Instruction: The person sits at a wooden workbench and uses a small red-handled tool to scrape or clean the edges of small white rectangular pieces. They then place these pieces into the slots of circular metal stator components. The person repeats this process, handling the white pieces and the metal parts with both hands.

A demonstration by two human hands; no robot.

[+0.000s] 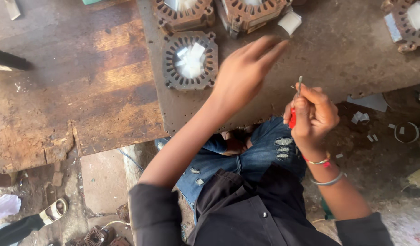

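My right hand (312, 114) is fisted tight around a small screwdriver (295, 102): red handle buried in the grip, thin metal shaft poking up past the knuckles. My left hand (244, 73) is spread open, holding nothing, fingers extended and reaching out over the workbench (333, 54), blurred with motion.

Just ahead of the left fingertips sit two stator cores at the far edge, (185, 13) and (251, 13), with a loose white paper strip (289, 22) right beside the fingertips. Left of that hand, close by, is the nearest stator (190, 60): a rusty brown square laminated stack with a ring of slots around the bore and white insulation paper bunched in its centre. No copper winding visible in it.

My read on progress: paper is in or on several cores, none looks wound, so this is early. Another stator (403, 23) lies well off beyond the right hand. Paper offcuts (360, 117) litter the floor just right of the screwdriver fist.
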